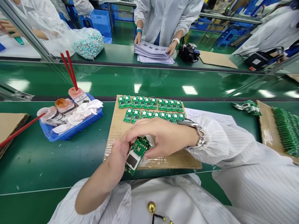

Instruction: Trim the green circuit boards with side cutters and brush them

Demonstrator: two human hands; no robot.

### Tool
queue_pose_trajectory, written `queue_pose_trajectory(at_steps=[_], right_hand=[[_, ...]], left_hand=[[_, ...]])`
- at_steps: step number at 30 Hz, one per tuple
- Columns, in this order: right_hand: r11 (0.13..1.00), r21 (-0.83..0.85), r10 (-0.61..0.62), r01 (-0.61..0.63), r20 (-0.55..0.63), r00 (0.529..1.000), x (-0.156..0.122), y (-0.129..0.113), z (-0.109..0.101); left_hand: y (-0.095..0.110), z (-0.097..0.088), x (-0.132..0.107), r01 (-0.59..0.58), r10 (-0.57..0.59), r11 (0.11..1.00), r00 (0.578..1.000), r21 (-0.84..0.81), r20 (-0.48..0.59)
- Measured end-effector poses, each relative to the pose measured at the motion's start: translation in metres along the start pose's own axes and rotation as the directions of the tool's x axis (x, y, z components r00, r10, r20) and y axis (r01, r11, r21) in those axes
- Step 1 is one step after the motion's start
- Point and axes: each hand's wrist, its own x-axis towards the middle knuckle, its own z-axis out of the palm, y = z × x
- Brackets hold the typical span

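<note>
A small green circuit board (136, 153) with a grey square screen is held above a sheet of cardboard (116, 127). My left hand (119, 155) grips it from below. My right hand (161, 137) pinches its upper end, with a bit of white wipe under the fingers. Two rows of matching green boards (151, 109) lie on the far part of the cardboard, just beyond my hands.
A blue tray (70, 129) with solvent bottles, red sticks and white wipes stands at the left. More green boards (286, 129) are stacked at the right. Across the green conveyor belt (140, 81) a person sorts papers (151, 53).
</note>
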Motion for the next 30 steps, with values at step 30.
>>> queue_pose_trajectory(at_steps=[30], right_hand=[[0.788,0.41,0.598,-0.46,-0.329,0.731,0.052,0.071,-0.033]], left_hand=[[0.009,-0.069,-0.032,0.341,-0.447,0.866,0.856,-0.364,-0.26]])
